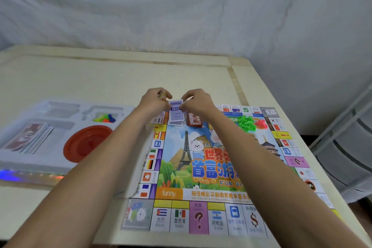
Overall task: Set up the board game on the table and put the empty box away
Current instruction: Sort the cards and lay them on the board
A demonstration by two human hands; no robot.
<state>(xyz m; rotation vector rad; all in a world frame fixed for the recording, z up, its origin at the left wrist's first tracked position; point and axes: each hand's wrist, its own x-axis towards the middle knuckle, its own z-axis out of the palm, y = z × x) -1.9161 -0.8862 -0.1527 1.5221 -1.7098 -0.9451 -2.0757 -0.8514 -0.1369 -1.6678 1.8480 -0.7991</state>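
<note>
Dealing cards onto the game board. Left hand clamped around a small card pack; right hand pinching one purple card, above the purple pile at 12 o'clock of the board. Better to lower it flat, edges squared. Box tray, not yet empty, at 9 o'clock.

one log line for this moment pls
left hand: holds cards | right hand: pinches purple card | below: purple deck on board | tray: money, red dish
</note>
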